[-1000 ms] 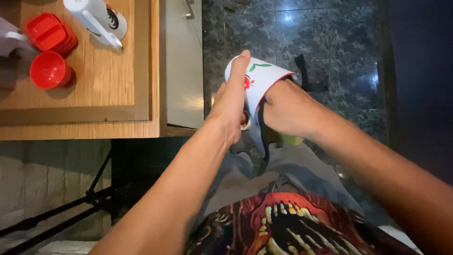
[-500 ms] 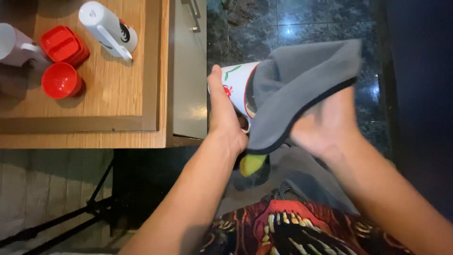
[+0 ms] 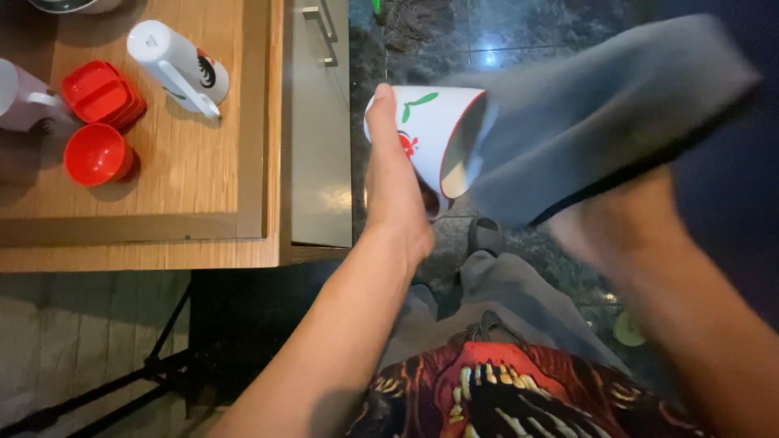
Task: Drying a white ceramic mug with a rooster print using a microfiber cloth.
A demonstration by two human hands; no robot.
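Mug [image 3: 430,134], white with a red rim and a red and green print, is what I see held on its side over the dark tiled floor [image 3: 406,40], its open mouth turned toward my right; my left hand [image 3: 395,191] is wrapped around its base end, thumb lying along the top of the wall and the fingers curled underneath, mostly hidden. My right hand [image 3: 617,231] is blurred, but it has hold of a grey cloth [image 3: 600,113] that spreads upward and outward from it, one edge just at the mug's mouth; how tightly those fingers are closed I cannot tell. To the left stands the wooden counter [image 3: 203,235], well apart from the mug, carrying a white bottle [image 3: 177,66] lying tilted, a square red lid [image 3: 101,91], a round red cup [image 3: 96,154] just below it, and part of a pale mug [image 3: 20,97] at the edge of view
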